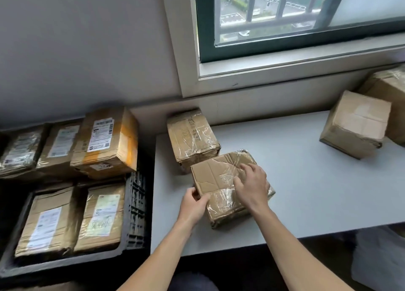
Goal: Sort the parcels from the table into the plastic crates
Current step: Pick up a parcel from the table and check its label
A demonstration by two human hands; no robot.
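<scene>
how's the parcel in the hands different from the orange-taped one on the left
The held parcel lies on the table, gripped by the left hand and right hand; the orange-taped parcel rests untouched on other parcels beside the table. The held parcel shows clear tape, no label; the orange-taped parcel bears a white label. Both are brown cardboard.

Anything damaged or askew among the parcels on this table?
The parcel held by the left hand and right hand is creased and dented, its tape wrinkled. It lies askew to the table edge.
</scene>
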